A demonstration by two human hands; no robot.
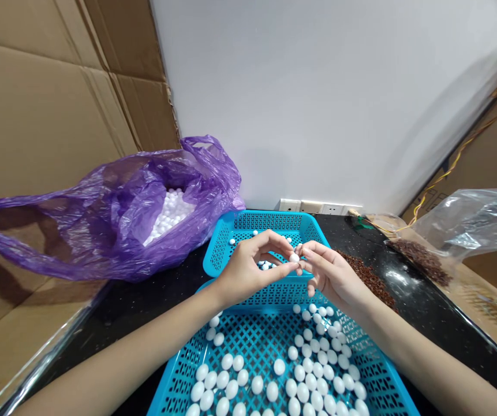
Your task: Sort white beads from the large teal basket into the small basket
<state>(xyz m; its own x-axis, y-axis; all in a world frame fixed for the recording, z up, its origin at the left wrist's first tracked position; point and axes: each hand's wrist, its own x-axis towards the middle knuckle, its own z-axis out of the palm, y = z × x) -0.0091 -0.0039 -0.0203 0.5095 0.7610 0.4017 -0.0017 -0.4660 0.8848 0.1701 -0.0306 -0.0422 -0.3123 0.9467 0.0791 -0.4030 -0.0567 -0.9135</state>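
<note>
My left hand point(250, 268) and my right hand point(328, 271) meet above the far edge of the near blue basket point(252, 341). Together their fingertips pinch one small white bead point(294, 257). Both hands have curled fingers. Several white oval beads point(304, 370) lie scattered in the near basket below my wrists. A second, smaller blue basket point(265, 222) stands just behind, holding a few white beads.
A purple plastic bag point(114, 214) full of white beads lies open at the left. Cardboard panels point(40, 110) rise behind it. Dark brown grains point(369, 277) are heaped on the black counter at the right, beside a clear plastic bag point(469, 222). Wall sockets point(317, 207) sit at the counter's back.
</note>
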